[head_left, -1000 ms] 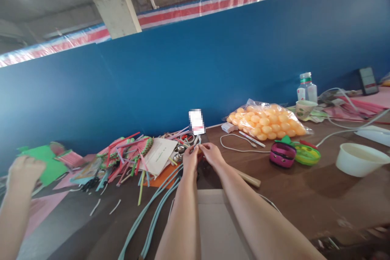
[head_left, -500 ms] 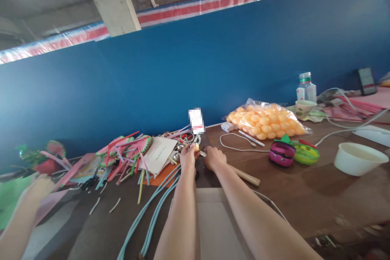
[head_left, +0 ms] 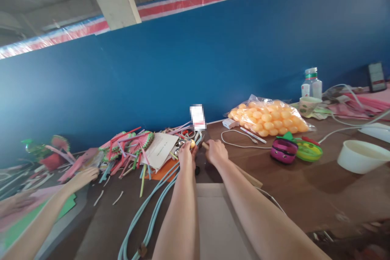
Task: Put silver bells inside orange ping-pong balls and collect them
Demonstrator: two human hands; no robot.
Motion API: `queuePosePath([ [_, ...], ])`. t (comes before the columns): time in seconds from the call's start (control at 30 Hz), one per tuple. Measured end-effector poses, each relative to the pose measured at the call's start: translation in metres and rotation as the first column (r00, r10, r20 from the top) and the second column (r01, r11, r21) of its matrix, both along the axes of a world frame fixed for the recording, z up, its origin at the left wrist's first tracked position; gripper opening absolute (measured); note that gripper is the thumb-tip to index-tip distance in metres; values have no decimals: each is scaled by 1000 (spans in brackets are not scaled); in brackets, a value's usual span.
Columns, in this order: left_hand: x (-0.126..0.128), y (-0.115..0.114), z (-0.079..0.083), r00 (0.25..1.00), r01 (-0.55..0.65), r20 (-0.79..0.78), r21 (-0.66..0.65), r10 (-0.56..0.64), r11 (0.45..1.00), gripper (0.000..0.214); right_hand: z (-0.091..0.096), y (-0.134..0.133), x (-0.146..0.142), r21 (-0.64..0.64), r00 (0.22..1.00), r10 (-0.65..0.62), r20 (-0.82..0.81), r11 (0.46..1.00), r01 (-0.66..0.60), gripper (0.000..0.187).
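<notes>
From where I'm standing, just below the middle of the frame, a person is working with both forearms stretching up from the bottom edge. The left hand is pinching a small yellow ball — it is showing above the fingertips, near the centre of the picture. The right hand, just to the right and apart from the ball, is curling its fingers together around a tan piece, only the tip of which is poking out toward the left, so I cannot tell what it is. Silver balls are lying just left of the left hand, and pale blue cables are looping down to the bottom of the frame. A wooden stick is emerging from behind the right forearm. Right of centre, a clear bag is bulging with orange-yellow balls, and nearer the right edge a purple pouch, a yellow-green pouch and a white bowl are standing in a row. Left of centre, a white paper is lying beside a heap of coloured strips. At lower left, a co-worker's hand is reaching in over the table — rather blurred, so I cannot tell whether it is gripping anything.
</notes>
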State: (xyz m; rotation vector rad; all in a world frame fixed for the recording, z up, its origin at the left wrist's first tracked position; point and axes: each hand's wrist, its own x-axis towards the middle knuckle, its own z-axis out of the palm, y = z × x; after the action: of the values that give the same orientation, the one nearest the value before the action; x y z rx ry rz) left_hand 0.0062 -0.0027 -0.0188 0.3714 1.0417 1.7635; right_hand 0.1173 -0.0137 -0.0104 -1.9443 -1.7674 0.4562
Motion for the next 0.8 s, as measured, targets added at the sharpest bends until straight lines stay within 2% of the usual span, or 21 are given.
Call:
queuePosePath([
  [0.17, -2, 2, 1, 1000, -27, 3, 25, 27, 999, 5, 16, -10, -2, 214, 999, 1, -49, 977, 9, 35],
  [0.33, -4, 2, 6, 998, -33, 47, 12, 32, 999, 5, 28, -20, -8, 436, 997, 25, -78, 900, 11, 38],
  [0.43, -4, 2, 6, 999, -15, 28, 22, 14, 1000, 5, 29, -22, -10, 470, 994, 70, -80, 882, -24, 40],
  [0.57, -3, 1, 7, 998, -23, 57, 9, 23, 1000, 6, 25, -22, -12, 449, 992, 120, -40, 889, -89, 38],
  [0.8, -2, 0, 7, 997, -35, 65, -10, 36, 999, 8, 24, -22, -12, 466, 996, 90, -6, 881, -77, 39],
])
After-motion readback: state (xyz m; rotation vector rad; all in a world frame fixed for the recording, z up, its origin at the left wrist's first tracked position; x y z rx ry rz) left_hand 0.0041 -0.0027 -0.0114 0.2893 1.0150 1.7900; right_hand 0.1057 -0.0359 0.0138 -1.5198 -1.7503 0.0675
